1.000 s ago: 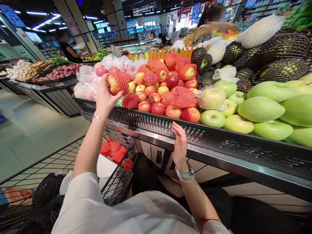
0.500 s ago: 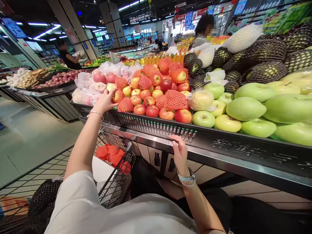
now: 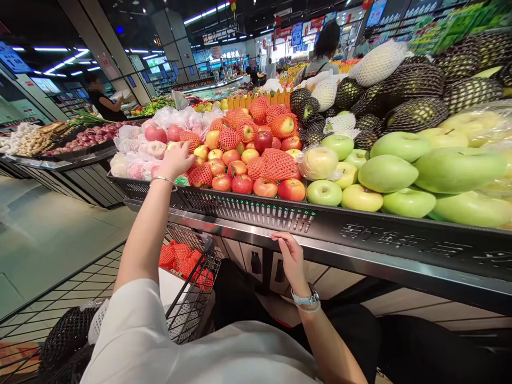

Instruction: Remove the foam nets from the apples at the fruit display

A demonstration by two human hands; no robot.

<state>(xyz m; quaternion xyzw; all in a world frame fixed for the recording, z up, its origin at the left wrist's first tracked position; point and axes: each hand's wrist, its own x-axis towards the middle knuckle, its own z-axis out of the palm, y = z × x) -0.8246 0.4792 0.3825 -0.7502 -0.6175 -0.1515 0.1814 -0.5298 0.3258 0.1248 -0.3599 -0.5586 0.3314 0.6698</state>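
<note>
My left hand [image 3: 176,160] reaches into the black produce tray [image 3: 240,205], at the left end of the apples. Its fingers curl down over an apple, which the back of the hand now hides. Beside the fingertips is an apple in a red foam net [image 3: 200,174], and loose red and yellow apples [image 3: 242,184] lie further right. To the left of the hand sit pale fruits in plastic wrap [image 3: 140,152]. My right hand [image 3: 293,256] holds nothing; its fingers are apart and loosely bent, with the fingertips at the metal rail [image 3: 248,229] below the tray.
Close on my left stands a wire shopping cart [image 3: 100,264] holding red-netted items [image 3: 186,261] and black-netted items [image 3: 66,333]. Green apples [image 3: 325,193] and dark-netted melons [image 3: 416,114] are piled right. People [image 3: 326,45] stand beyond the display. Another produce stand [image 3: 84,178] is at left.
My left hand has rotated, so its back covers the apple that showed between thumb and fingers. The view has shifted slightly. My right hand stays by the rail, slightly lower.
</note>
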